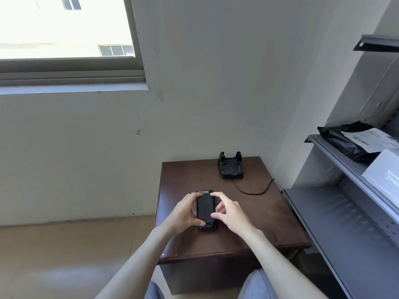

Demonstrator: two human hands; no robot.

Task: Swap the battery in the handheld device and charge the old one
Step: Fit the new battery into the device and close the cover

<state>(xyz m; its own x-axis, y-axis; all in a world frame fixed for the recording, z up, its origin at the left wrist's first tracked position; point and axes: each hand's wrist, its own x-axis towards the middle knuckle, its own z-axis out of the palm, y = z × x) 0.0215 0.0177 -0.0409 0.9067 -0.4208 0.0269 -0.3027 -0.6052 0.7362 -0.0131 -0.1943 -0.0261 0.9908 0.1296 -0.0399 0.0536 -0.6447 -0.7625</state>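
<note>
A black handheld device (206, 210) lies back side up on a small dark wooden table (248, 229), a yellow label at its far end. My left hand (185, 212) grips its left edge, thumb near the bottom of the back panel. My right hand (228, 212) holds the right edge, with fingertips on the top end and on the lower part of the panel. A black charging cradle (230, 167) stands at the table's far edge, its slot empty, with a black cable (252, 190) curling off to the right.
Grey metal shelving (349, 223) stands to the right, holding a black parcel bag (349, 141) with a white label and a white box (386, 175). A wall and a window (64, 29) are behind the table. My knees show at the bottom edge.
</note>
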